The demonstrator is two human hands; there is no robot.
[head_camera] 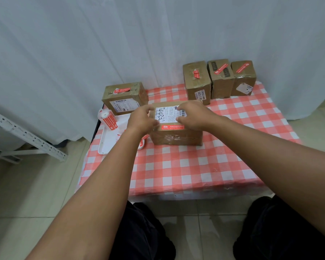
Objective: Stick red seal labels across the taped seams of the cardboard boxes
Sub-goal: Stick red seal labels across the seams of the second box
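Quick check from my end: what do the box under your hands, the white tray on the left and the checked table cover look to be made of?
Box: brown corrugated cardboard, by its matte face; shiny patches suggest clear tape. Tray: smooth white, raised rim, probably plastic. Table cover: thin red-and-white checked sheet, creased, likely plastic or paper; cannot tell which.

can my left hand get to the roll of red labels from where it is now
Probably yes. The left hand holds the middle box, and the label roll lies just to its left on the white tray, with nothing between them.
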